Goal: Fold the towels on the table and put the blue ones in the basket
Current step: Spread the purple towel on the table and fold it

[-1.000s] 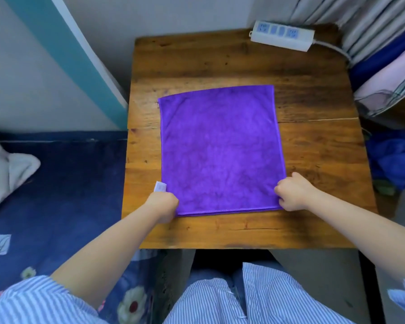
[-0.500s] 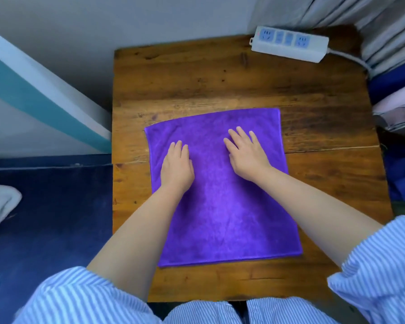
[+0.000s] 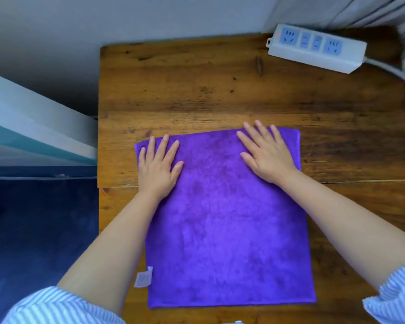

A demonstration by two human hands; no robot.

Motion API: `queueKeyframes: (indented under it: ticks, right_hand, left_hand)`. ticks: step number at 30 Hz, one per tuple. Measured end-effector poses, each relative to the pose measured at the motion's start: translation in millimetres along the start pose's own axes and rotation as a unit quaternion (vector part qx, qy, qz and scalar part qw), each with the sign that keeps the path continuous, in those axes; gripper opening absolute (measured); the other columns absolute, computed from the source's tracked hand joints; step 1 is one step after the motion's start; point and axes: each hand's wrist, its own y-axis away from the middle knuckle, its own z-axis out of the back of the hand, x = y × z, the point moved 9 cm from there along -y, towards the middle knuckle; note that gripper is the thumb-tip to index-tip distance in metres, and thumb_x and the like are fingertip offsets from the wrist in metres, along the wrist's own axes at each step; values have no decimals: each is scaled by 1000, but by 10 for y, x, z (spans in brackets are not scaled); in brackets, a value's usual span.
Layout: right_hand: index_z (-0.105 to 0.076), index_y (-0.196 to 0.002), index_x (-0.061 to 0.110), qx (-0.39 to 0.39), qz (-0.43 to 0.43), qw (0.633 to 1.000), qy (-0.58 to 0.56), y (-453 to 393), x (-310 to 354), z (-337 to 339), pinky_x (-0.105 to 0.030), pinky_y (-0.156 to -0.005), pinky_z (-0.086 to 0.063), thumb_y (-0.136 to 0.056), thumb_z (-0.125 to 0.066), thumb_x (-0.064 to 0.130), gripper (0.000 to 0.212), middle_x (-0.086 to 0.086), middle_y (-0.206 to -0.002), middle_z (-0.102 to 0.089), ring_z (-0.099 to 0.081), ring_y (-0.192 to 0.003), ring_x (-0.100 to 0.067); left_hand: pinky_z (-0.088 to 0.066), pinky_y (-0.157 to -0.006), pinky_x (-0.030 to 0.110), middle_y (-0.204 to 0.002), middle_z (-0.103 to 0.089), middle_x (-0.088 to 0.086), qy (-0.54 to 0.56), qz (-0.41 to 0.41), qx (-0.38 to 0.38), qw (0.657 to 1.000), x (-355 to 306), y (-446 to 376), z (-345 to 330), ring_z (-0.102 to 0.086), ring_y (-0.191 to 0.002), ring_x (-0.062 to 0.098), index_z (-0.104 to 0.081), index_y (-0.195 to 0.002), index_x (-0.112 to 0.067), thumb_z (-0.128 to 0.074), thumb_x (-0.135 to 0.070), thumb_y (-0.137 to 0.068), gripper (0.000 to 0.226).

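A purple towel (image 3: 225, 225) lies spread flat on the wooden table (image 3: 197, 90), with a small grey label (image 3: 143, 278) at its near left edge. My left hand (image 3: 158, 167) rests flat, fingers straight, on the towel's far left corner. My right hand (image 3: 267, 153) lies flat with spread fingers on the far right part, its fingertips reaching just past the far edge. No basket and no blue towel are in view.
A white power strip (image 3: 313, 49) with a cable lies at the table's far right corner. A dark blue surface (image 3: 40, 230) lies left of the table. Fabric hangs at the right edge of the view.
Both hands let go of the towel's near corners, then slid flat across it, moving apart and toward the far edge. The view has moved closer to the table.
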Motion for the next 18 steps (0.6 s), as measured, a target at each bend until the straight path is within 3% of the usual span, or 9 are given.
queueKeyframes:
  ticks: [5, 10, 12, 14, 16, 18]
  right_hand:
    - [-21, -145, 21, 20, -110, 994, -1, 170, -800, 107, -46, -114, 3, -87, -21, 46, 63, -1, -156, -10, -2, -144, -22]
    - [-9, -147, 20, 52, -141, 989, 10, 200, -1034, 187, -53, -110, 14, -95, -27, 43, 59, 1, -157, 2, 12, -143, -22]
    - [-16, -146, 15, 24, -112, 993, 1, 144, -952, 351, -53, -111, 11, -94, -36, 39, 61, -4, -156, -8, 5, -144, -24]
    - [-29, -142, 12, 10, -59, 998, -7, 84, -799, 453, -53, -113, 2, -90, -49, 25, 58, -7, -152, -26, -11, -143, -24]
    - [-36, -139, 10, 9, -28, 1000, -9, 32, -672, 506, -47, -113, -16, -85, -52, 11, 56, -11, -143, -40, -28, -137, -27]
    - [-38, -137, 11, 16, -35, 999, 5, -21, -609, 553, -41, -102, -33, -83, -51, 5, 56, -14, -134, -47, -41, -125, -30]
  left_hand:
    - [-6, -115, 46, -154, -22, 5, 4, 10, 1, 1000, 263, -120, 74, -9, -143, 32, -33, -142, -24, -28, -46, -85, 61]
    - [0, -115, 46, -156, -11, 7, 23, 48, 17, 998, 430, -194, 134, 3, -144, 33, -24, -145, -20, -39, -33, -96, 53]
    - [-5, -116, 45, -154, -16, 14, 16, 51, 7, 999, 420, -201, 252, -4, -143, 34, -27, -144, -13, -42, -24, -95, 53]
    - [-22, -111, 46, -143, -35, 21, 8, 27, -9, 1000, 352, -226, 370, -27, -135, 37, -38, -138, -4, -50, -13, -87, 53]
    - [-36, -98, 45, -125, -51, 24, -8, 18, -9, 1000, 278, -260, 454, -44, -116, 40, -45, -133, -2, -54, -7, -80, 54]
    - [-40, -90, 42, -118, -56, 22, -37, 17, 16, 999, 219, -291, 483, -49, -108, 40, -45, -132, -6, -53, -6, -79, 54]
